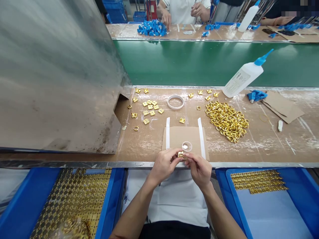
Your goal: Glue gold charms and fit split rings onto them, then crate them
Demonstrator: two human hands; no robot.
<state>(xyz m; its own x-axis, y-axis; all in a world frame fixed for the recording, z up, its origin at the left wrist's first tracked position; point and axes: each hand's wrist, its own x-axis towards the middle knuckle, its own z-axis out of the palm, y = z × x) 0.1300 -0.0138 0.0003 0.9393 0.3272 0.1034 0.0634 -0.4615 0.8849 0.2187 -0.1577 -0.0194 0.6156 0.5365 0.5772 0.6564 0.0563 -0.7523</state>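
My left hand (pixel 164 166) is closed in a pinch on a small gold square piece (pixel 180 154) at the front edge of the bench. Fingers of my right hand (pixel 200 168) are pinched together right beside it; what lies between them is too small and hidden to make out. Just beyond my fingertips, a small clear round dish (pixel 186 146) stands on a cardboard sheet (pixel 175 137) with two white tape strips. Loose gold square pieces (pixel 150 107) are scattered to the left and behind. A heap of gold rings (pixel 226 121) lies to the right.
A large metal housing (pixel 62 76) takes up the left side. A tape roll (pixel 175 102) and a tilted glue bottle (pixel 243 79) stand farther back. Blue trays hold gold pieces in rows at lower left (pixel 106 199) and right (pixel 234 199). Another person's hands (pixel 199 10) work across the green belt.
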